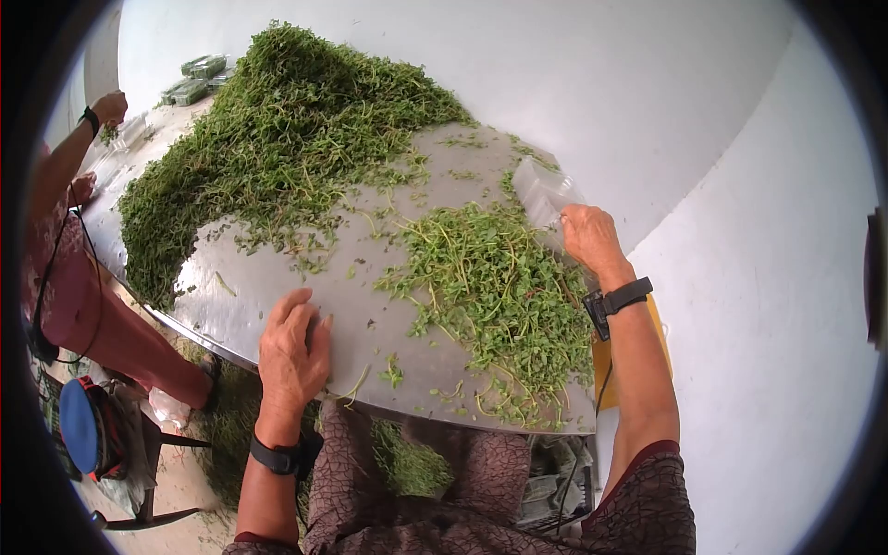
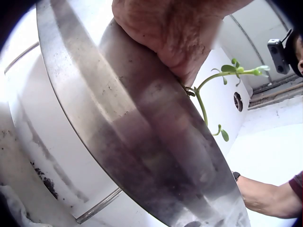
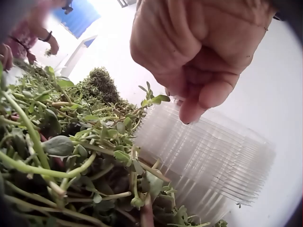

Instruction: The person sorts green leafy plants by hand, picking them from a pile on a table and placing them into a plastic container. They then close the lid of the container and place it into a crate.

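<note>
My right hand is at the far right side of the metal table. Its curled fingers pinch the upper edge of a stack of clear plastic containers, which stands right behind a smaller pile of leafy green stems. Over the table's near edge, my left hand has relaxed, slightly spread fingers and holds nothing. Close by it in the left wrist view, a single green sprig pokes up at the table's edge.
A large heap of greens covers the back left of the table. Filled boxes sit beyond it. Another person's hand works at the left end. Below stands a stool bearing a blue item; more greens lie under the table.
</note>
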### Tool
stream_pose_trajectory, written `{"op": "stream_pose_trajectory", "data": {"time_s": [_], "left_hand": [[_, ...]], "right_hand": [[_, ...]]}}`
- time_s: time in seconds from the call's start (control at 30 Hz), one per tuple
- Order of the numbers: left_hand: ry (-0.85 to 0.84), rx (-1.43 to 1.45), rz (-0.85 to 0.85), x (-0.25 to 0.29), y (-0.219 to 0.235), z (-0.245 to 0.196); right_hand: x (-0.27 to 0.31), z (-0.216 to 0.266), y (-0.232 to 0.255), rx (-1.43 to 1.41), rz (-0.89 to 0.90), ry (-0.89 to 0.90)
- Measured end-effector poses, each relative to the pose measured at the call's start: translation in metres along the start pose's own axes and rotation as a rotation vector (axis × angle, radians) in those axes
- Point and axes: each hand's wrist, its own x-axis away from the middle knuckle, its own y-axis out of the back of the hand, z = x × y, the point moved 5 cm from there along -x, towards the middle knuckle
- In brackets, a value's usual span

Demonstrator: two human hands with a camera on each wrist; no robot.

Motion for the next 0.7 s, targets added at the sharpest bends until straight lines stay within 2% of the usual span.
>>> {"op": "stream_pose_trajectory", "data": {"time_s": [0.13,0.27,0.37,0.57,0.7], "left_hand": [[0.0,0.006,-0.005,0.0,0.0,0.001],[0.004,0.007,-0.006,0.0,-0.001,0.002],[0.01,0.013,-0.008,0.0,0.0,0.001],[0.019,0.019,0.003,-0.001,0.0,0.0],[0.022,0.029,-0.01,-0.001,0.0,0.001]], "right_hand": [[-0.001,0.006,0.005,0.088,-0.025,0.111],[-0.001,0.005,0.005,0.095,-0.027,0.134],[-0.001,0.002,0.008,0.025,-0.114,0.136],[0.002,0.002,0.017,-0.113,-0.103,0.052],[-0.001,0.002,0.018,-0.113,-0.007,0.037]]}}
